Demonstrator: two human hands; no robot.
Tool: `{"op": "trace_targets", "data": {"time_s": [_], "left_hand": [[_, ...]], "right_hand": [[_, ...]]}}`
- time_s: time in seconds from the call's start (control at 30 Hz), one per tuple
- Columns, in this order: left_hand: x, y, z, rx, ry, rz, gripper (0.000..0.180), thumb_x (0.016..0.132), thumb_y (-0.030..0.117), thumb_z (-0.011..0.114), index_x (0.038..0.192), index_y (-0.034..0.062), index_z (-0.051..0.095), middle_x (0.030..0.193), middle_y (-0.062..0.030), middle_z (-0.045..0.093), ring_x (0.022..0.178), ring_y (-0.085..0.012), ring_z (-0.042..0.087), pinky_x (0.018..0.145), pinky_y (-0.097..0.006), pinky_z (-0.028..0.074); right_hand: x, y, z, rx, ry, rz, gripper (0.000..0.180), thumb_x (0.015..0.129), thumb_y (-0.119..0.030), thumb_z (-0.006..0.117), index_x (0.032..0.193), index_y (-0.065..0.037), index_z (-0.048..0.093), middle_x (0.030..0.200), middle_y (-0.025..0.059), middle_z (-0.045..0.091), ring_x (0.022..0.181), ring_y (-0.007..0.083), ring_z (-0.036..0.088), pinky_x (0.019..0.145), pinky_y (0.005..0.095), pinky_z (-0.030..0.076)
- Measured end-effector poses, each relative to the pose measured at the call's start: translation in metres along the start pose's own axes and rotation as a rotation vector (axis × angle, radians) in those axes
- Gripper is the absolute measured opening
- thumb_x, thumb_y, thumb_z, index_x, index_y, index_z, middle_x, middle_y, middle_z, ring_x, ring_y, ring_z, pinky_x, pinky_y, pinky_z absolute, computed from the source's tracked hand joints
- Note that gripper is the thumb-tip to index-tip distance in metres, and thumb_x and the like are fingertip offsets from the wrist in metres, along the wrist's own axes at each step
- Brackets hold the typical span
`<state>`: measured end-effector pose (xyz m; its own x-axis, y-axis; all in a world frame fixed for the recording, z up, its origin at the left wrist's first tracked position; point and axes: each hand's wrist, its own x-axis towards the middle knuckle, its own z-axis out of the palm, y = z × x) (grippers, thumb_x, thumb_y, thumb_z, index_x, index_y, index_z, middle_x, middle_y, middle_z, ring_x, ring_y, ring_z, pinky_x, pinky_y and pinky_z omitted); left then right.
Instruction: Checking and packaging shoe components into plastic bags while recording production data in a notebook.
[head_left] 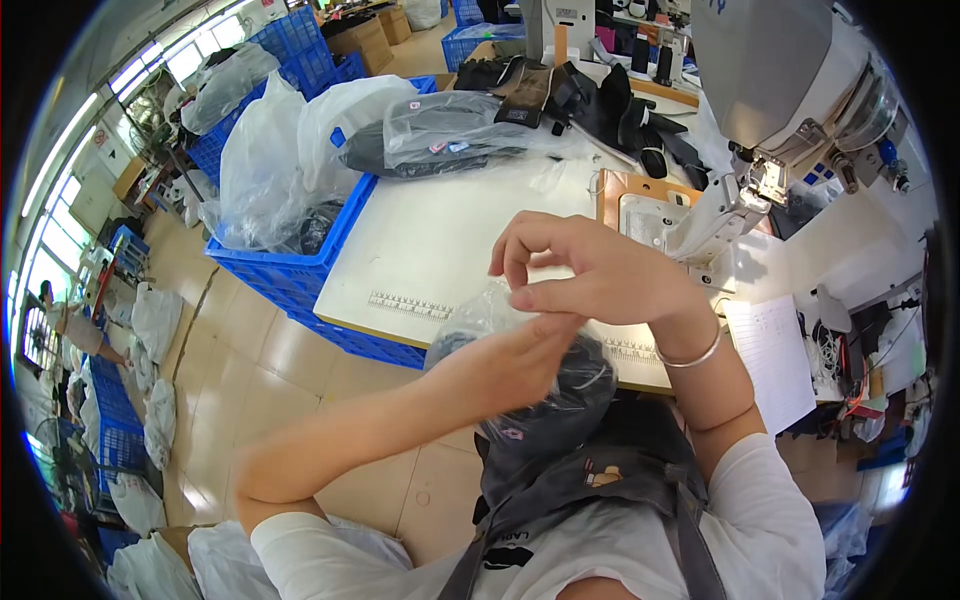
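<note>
A clear plastic bag with dark, folded-looking contents rests at the table's front edge, against my apron. My left hand lies across the bag's upper part, its fingers pressed together on the plastic and their tips partly hidden under my right hand. Just above, my right hand is bent over with curled fingers, the thumb close to a fingertip in a pinch. Whatever is in that pinch is too small to make out. Loose clear plastic shows to the left of both hands.
A white work table with ruler strips carries a sewing machine at right. Bagged dark goods and dark straps lie at the back. A blue crate holding plastic bags adjoins the left edge. A paper sheet lies at right.
</note>
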<state>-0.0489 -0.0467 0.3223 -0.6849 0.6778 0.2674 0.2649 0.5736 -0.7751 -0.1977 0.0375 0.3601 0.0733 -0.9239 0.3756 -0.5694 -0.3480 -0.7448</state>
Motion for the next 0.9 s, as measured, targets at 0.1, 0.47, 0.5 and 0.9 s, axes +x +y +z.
{"op": "trace_targets", "data": {"time_s": [0.1,0.47,0.5,0.9], "left_hand": [[0.001,0.001,0.013,0.144,-0.218,0.014,0.022,0.068,0.015,0.052,0.081,0.0018,0.064,0.083,-0.0077,0.061,0.100,-0.0236,0.053,0.101,-0.039,0.030],[0.003,-0.025,0.044,-1.398,-0.437,-0.743,0.062,0.069,0.017,0.072,0.119,0.0002,0.038,0.094,-0.0166,0.060,0.090,-0.0350,0.058,0.077,-0.039,0.045],[0.005,-0.027,0.042,-1.402,-0.327,-0.759,0.071,0.068,0.019,0.073,0.125,0.0028,0.034,0.094,-0.0153,0.060,0.090,-0.0348,0.058,0.078,-0.038,0.045],[0.002,0.005,0.013,-0.917,-0.209,-0.879,0.064,0.068,0.005,0.063,0.126,0.0051,0.036,0.086,-0.0145,0.062,0.076,-0.0292,0.061,0.058,-0.037,0.045]], "right_hand": [[0.004,0.008,-0.004,0.099,-0.095,0.161,0.013,0.079,-0.010,0.061,0.084,-0.001,0.053,0.086,0.0084,0.058,0.080,0.0157,0.055,0.077,0.0292,0.045],[-0.045,-0.012,0.044,-0.148,0.428,0.197,0.032,0.067,-0.004,0.073,0.095,-0.004,0.056,0.082,0.0059,0.052,0.074,0.0139,0.055,0.060,0.0249,0.049],[-0.047,-0.007,0.044,-0.173,0.444,0.161,0.035,0.065,-0.004,0.074,0.095,-0.004,0.056,0.083,0.0057,0.052,0.074,0.0143,0.055,0.061,0.0256,0.050],[-0.040,-0.003,0.018,-0.358,0.433,-0.174,0.015,0.066,0.005,0.065,0.075,-0.004,0.058,0.073,0.0063,0.059,0.071,0.0225,0.059,0.061,0.0292,0.047]]}}
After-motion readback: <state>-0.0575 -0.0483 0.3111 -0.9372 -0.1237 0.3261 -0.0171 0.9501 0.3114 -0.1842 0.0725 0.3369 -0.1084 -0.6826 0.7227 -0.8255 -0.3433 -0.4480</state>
